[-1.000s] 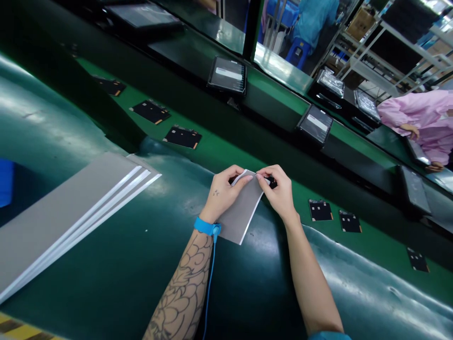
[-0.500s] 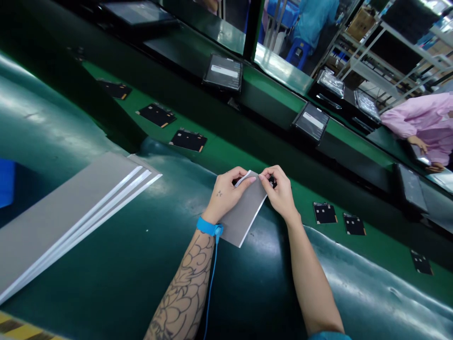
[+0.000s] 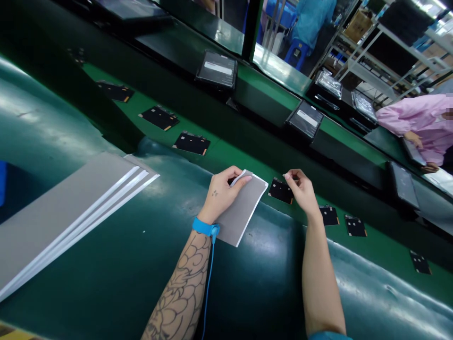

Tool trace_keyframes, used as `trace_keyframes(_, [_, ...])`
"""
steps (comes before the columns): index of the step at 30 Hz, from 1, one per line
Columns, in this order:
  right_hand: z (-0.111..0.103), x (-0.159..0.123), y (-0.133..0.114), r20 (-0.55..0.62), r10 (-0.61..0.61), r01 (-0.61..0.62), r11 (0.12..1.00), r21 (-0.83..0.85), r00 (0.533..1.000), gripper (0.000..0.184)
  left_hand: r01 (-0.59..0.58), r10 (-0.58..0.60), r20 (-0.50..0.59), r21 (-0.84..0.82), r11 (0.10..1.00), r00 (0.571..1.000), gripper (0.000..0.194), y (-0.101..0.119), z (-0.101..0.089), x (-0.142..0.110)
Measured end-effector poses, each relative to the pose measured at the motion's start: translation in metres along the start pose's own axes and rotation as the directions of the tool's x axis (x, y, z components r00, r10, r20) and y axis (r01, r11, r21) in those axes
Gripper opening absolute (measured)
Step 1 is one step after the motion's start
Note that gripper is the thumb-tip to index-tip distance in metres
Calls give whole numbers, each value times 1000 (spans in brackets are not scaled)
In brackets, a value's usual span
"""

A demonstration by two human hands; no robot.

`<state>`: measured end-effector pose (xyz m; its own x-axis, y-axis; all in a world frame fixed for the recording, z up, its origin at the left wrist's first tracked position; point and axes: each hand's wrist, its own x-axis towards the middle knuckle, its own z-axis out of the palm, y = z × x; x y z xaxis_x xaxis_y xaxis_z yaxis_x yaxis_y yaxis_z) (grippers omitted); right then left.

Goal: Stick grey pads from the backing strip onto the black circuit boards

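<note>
Though one grey sheet (image 3: 240, 212) is gripped by the left hand (image 3: 222, 192) (right hand (image 3: 301, 191) pinched closed, contents unclear), stacked sheets (image 3: 76, 200) are left untouched.

A straight black upright post (image 3: 251, 30) stands at the back. Just left of its foot lies a flat, black rectangular device with a white label strip (image 3: 216, 71); a similar labelled black device (image 3: 305, 122) lies to the post's right and nearer. Beyond the post, on its right, a person in a light-blue gown (image 3: 315, 21) is beside a blue plastic stool (image 3: 297, 53). Farther right of it, a pale metal-framed rack (image 3: 368, 73) holds a brown cardboard box (image 3: 358, 27). Farthest right of the post is a person in a pink long-sleeved garment (image 3: 423, 115).
</note>
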<state>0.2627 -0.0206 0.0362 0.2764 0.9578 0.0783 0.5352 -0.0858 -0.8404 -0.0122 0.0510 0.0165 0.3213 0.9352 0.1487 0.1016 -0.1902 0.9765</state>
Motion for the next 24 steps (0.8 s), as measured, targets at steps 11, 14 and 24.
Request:
trace_keyframes(11, [-25,-12,28,238,49,-22,993,-115,970,49,3,-3,-1,55,998,1000,28,1,-1,0])
trace_keyframes(14, [-27,-13,29,243,39,-7,991,-133,969,44,5,-5,6,66,998,1000,29,1,-1,0])
trace_keyframes(24, [-30,-10,36,181,-5,54,962,-267,984,27,17,-19,25,95,995,999,28,4,-1,-1])
